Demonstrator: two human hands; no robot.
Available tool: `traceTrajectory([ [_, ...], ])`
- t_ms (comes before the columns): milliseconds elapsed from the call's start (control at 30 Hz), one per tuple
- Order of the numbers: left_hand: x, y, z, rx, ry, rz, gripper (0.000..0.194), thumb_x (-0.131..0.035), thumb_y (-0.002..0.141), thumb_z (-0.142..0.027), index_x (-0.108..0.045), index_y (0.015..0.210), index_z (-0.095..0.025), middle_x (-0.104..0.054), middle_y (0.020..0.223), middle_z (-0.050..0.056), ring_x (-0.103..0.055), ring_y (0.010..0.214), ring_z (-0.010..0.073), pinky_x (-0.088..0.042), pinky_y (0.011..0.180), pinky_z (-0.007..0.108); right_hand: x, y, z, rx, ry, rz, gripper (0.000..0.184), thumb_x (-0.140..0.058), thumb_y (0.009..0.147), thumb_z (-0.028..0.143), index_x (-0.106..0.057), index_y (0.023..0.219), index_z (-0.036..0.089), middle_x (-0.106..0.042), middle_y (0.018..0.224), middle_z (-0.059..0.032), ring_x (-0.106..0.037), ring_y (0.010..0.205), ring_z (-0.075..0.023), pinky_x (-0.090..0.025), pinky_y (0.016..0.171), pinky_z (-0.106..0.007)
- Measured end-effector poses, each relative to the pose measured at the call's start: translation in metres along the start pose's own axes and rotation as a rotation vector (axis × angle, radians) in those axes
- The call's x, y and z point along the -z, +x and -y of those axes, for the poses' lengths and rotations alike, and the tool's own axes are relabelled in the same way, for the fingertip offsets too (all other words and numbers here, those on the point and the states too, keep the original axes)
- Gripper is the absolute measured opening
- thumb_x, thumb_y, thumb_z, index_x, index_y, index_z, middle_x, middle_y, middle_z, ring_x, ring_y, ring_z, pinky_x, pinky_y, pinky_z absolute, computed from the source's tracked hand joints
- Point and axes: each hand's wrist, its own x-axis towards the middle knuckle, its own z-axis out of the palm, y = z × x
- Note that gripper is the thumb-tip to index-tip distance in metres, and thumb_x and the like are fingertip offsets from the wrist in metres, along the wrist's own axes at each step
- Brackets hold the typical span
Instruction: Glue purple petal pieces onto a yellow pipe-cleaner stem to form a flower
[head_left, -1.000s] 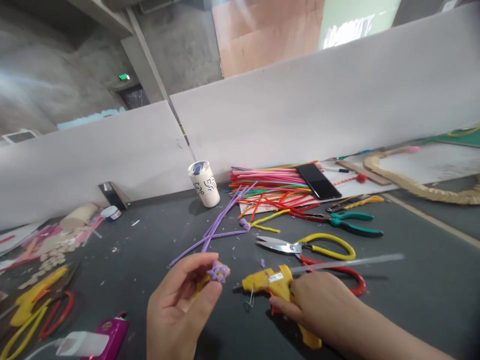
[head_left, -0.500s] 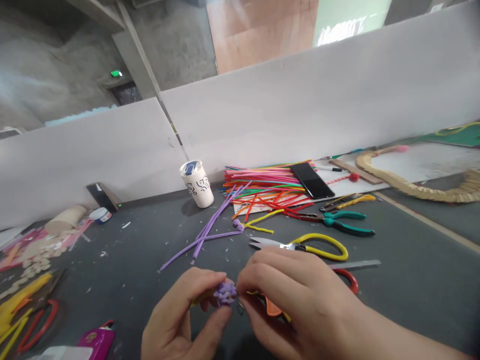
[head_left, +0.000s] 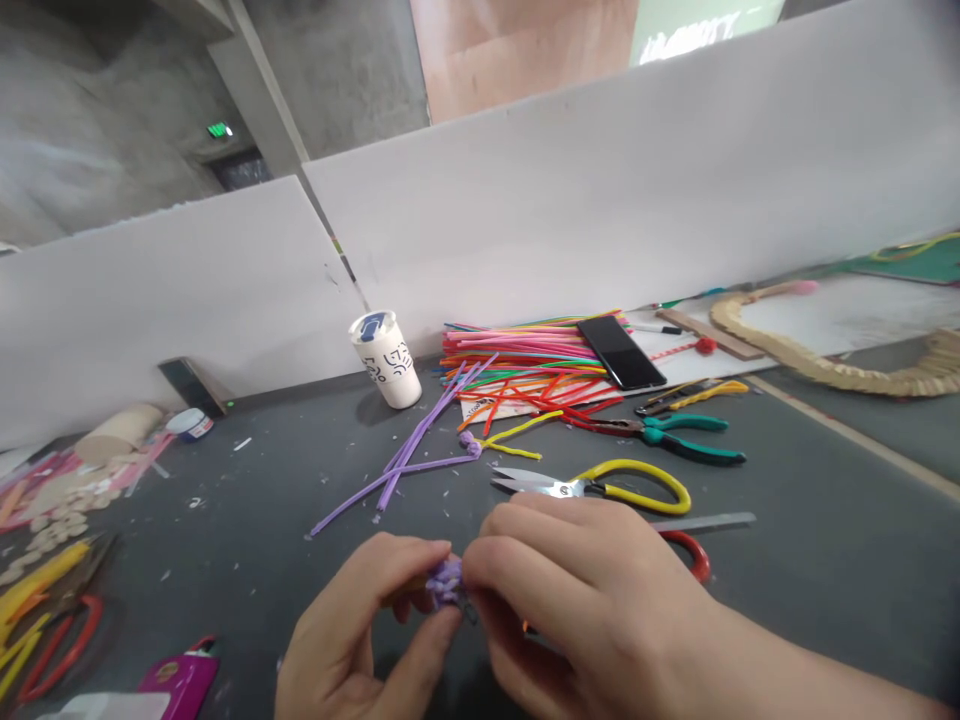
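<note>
My left hand (head_left: 367, 625) pinches a small knotted bundle of purple pipe cleaner (head_left: 445, 582) between thumb and fingers. Closed and palm down, my right hand (head_left: 577, 600) presses its fingertips against the bundle's right side. A sliver of something orange shows under the right hand, and a small dark wire loop hangs by its fingertips; what these belong to is hidden. Just beyond the hands lie scissors with yellow handles (head_left: 645, 487). Farther off is a purple knot with yellow pipe cleaner ends (head_left: 517, 435), touching several loose purple pipe cleaners (head_left: 420, 440).
A white cup (head_left: 386, 360) stands before the white partition (head_left: 525, 220). Right of it lie many coloured pipe cleaners (head_left: 517, 350), a black phone (head_left: 621, 353) and teal-handled pliers (head_left: 694, 438). Red-handled scissors (head_left: 64, 650) and a magenta object (head_left: 180, 685) are at left.
My right hand has shifted slightly left and now covers more of the purple bundle and nearly all of the orange thing. The left hand keeps its pinch. The view has moved slightly.
</note>
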Motion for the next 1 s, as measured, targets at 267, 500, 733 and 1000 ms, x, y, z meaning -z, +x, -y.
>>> traceTrajectory([
  [267,0.0033,-0.0004,0.0049,-0.041,0.075,0.028,0.033,-0.071,0.072,-0.012,-0.077,0.093,-0.037,-0.073,0.077,-0.007,-0.062,0.065,0.0119,-0.051,0.062,0.019,-0.0010,-0.0013,0.0005,0.010,-0.013,-0.032,0.023,-0.047,0.087,0.005,-0.066,0.077,0.012,-0.061,0.071,-0.0005,-0.049,0.061,-0.0137,-0.038,0.055,-0.029],
  [500,0.0021,0.0013,0.0031,-0.016,0.074,0.021,0.033,-0.071,0.071,-0.012,-0.077,0.090,-0.039,-0.072,0.074,-0.010,-0.060,0.059,0.0094,-0.050,0.058,0.016,0.0032,-0.0010,-0.0030,0.088,-0.030,0.044,0.027,-0.043,0.091,0.006,-0.066,0.077,0.011,-0.062,0.072,-0.0016,-0.049,0.061,-0.0151,-0.037,0.054,-0.030],
  [733,0.0006,0.0009,0.0022,0.022,0.079,-0.006,0.032,-0.071,0.070,-0.014,-0.078,0.087,-0.040,-0.073,0.075,-0.011,-0.061,0.059,0.0085,-0.050,0.061,0.014,0.0017,-0.0009,-0.0026,0.087,-0.027,0.049,0.026,-0.045,0.091,0.007,-0.066,0.077,0.011,-0.063,0.073,-0.0016,-0.049,0.062,-0.0145,-0.037,0.054,-0.029],
  [1000,0.0005,0.0017,0.0024,-0.003,0.053,0.002,0.032,-0.071,0.070,-0.012,-0.079,0.087,-0.039,-0.073,0.073,-0.009,-0.060,0.058,0.0098,-0.050,0.059,0.016,0.0009,-0.0024,-0.0029,0.088,-0.010,0.054,0.024,-0.046,0.091,0.007,-0.065,0.078,0.012,-0.063,0.072,-0.0018,-0.051,0.062,-0.0142,-0.036,0.053,-0.029],
])
